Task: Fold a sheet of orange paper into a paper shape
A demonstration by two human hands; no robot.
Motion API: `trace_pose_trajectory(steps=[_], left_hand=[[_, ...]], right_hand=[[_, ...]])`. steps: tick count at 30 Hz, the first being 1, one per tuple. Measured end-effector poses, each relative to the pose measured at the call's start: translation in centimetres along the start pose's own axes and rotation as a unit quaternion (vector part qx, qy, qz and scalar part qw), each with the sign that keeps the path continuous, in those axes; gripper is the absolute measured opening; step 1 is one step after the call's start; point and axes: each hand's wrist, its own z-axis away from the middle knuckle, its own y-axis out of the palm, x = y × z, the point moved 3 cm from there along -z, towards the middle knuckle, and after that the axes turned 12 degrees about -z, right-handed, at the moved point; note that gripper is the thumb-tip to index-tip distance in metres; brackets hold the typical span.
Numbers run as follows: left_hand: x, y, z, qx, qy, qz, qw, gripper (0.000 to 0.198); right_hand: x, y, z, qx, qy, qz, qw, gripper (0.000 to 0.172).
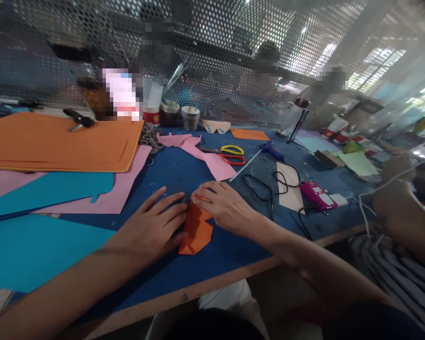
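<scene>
A folded piece of orange paper (197, 230) with a notch in its right edge lies on the blue tabletop in front of me. My left hand (156, 222) rests flat along its left side, fingers spread, with the thumb at the paper's edge. Over the paper's far end, my right hand (226, 205) has its fingers bent and pressed together on it, hiding that end. Beyond the hands are scissors (230, 154) with one yellow and one red handle, near a strip of pink paper (216, 163).
At left lie stacked orange sheets (56, 141) with keys (78, 120) on top, and blue sheets (38, 250). To the right are a blue glue gun (272, 151), its black cord and a pink power strip (318, 196). Cups (190, 118) line the mesh; another person's arm (400, 203) is at right.
</scene>
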Motion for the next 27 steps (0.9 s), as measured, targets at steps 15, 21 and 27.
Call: trace_pose_trajectory(steps=[15,21,27], left_hand=[[-1.0,-0.2,0.7,-0.005,0.015,-0.023,1.000,0.033],[-1.4,-0.9,0.7,-0.004,0.038,-0.046,0.998,0.033],[-1.8,-1.3,0.6,-0.021,0.072,-0.092,0.993,0.040]], right_hand=[[0.3,0.6,0.3,-0.029,-0.002,0.006,1.000,0.042],[0.5,0.2,0.5,-0.035,0.006,0.020,0.999,0.037],[0.8,0.4,0.8,-0.021,0.000,0.027,0.999,0.039]])
